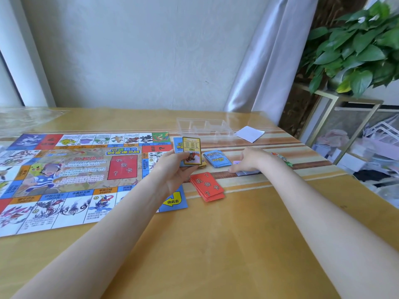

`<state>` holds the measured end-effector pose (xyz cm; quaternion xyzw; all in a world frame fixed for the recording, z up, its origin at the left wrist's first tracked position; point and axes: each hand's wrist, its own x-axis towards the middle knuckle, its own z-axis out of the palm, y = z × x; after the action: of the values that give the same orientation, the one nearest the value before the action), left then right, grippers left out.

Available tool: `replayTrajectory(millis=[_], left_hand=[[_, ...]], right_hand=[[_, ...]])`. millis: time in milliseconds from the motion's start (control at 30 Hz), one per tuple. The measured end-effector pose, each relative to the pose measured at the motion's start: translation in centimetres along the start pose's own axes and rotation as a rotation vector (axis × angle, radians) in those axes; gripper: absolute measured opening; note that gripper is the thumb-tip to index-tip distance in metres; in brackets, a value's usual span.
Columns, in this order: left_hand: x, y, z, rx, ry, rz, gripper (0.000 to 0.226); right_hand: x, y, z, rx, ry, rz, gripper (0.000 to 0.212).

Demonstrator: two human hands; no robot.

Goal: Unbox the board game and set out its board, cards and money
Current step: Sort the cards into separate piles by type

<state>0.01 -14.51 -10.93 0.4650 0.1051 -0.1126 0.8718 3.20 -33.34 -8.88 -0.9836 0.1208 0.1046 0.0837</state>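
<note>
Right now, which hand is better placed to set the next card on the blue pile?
The left hand. It already holds the cards, just beside the blue pile. The right hand rests on a pale stack beyond it.

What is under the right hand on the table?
The right hand rests on a pale stack, probably money; a lilac edge shows. The hand covers most of it, so its print cannot be read.

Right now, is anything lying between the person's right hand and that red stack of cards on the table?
Nothing visible does. The right hand rests on a pale stack of paper to the right of the red cards, and only bare table shows between them. The blue card stack lies farther back, out of that path.
</note>
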Motion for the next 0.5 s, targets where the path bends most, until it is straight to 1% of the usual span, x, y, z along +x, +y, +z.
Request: replayTrajectory(millis=[67, 267, 333, 500], left_hand=[[0.0, -0.1, 0.0, 0.008, -0.009, -0.002, 0.014], [0.0, -0.1, 0.0, 0.002, -0.02, 0.001, 0.016], [0.1, -0.1, 0.0, 0.008, -0.024, -0.007, 0.014], [0.3, -0.2, -0.1, 0.024, -0.044, -0.029, 0.013]], right_hand=[[-0.4, 0.2, -0.3, -0.037, -0.02, -0.001, 0.039], [-0.1, -0.4, -0.2, -0.039, 0.034, -0.033, 0.046], [-0.2, -0.6, -0.4, -0.044, 0.019, -0.021, 0.047], [-0.4, -1.0, -1.0, -0.07, -0.048, -0.011, 0.039]])
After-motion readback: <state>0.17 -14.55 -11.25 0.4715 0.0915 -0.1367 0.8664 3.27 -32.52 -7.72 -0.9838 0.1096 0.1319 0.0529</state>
